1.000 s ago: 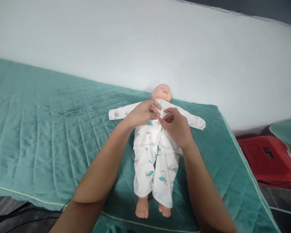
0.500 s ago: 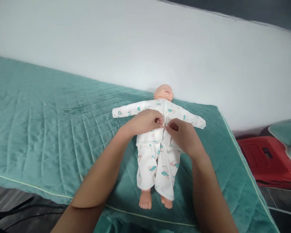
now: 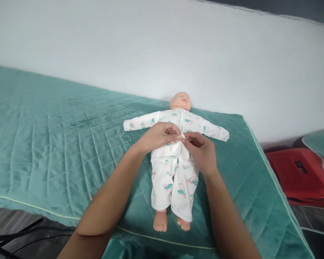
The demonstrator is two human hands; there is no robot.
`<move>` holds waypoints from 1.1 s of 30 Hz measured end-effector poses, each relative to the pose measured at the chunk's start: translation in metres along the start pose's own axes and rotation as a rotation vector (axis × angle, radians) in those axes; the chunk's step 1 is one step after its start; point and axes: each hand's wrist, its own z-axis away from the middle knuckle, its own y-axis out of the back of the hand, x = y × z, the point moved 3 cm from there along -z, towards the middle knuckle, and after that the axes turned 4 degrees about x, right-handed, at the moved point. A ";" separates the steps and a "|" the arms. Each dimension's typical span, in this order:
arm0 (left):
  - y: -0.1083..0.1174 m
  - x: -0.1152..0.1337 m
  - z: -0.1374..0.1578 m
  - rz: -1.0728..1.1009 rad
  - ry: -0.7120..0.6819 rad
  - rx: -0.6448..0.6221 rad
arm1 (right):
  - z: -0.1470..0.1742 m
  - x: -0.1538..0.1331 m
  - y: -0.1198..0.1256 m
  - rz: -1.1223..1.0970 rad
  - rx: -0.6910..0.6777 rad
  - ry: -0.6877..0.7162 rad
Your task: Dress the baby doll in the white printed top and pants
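Observation:
A baby doll (image 3: 181,100) lies on its back on a green quilted cover, head toward the wall and bare feet toward me. It wears a white printed long-sleeved top (image 3: 169,117) and matching trousers (image 3: 162,180). Over the doll's belly, my left hand (image 3: 162,136) pinches one front edge of the top. From the other side my right hand (image 3: 201,147) pinches the facing edge, fingertips against those of the left. The fabric is lifted a little between them. Whatever small fastening lies under my fingertips is too small and covered to make out.
The green quilted cover (image 3: 56,144) spreads over the bed, with a pale piped edge. A white wall (image 3: 124,46) rises behind it. On the right stands a red plastic thing (image 3: 294,172) beside another green cover. Black cables (image 3: 21,235) lie at lower left.
The fingertips of both hands have come closer together at the top's front opening, the right one moving slightly left. The view has shifted a little; the doll lies as before.

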 end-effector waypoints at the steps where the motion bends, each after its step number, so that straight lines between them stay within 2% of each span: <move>1: 0.000 -0.001 0.000 0.011 0.006 0.009 | 0.000 0.000 -0.001 0.010 -0.002 0.012; 5: 0.000 -0.001 0.000 0.040 0.052 0.073 | 0.003 -0.001 -0.004 0.068 -0.005 0.052; 10: -0.004 0.000 0.001 -0.026 0.037 0.114 | 0.010 -0.011 -0.009 0.377 -0.015 0.190; 13: -0.005 0.000 0.001 -0.125 0.018 0.103 | 0.012 -0.013 -0.012 0.454 -0.031 0.246; 18: -0.002 -0.001 0.003 -0.223 -0.050 0.083 | 0.011 -0.012 -0.012 0.440 -0.072 0.243; 22: 0.001 0.000 0.003 -0.304 -0.018 0.092 | 0.009 -0.013 -0.007 0.415 -0.108 0.256; 26: 0.000 0.004 0.003 -0.385 -0.021 0.121 | 0.007 -0.012 -0.004 0.417 -0.063 0.247; 33: -0.004 0.004 0.004 -0.386 -0.009 0.135 | 0.005 -0.008 -0.009 0.573 0.056 0.179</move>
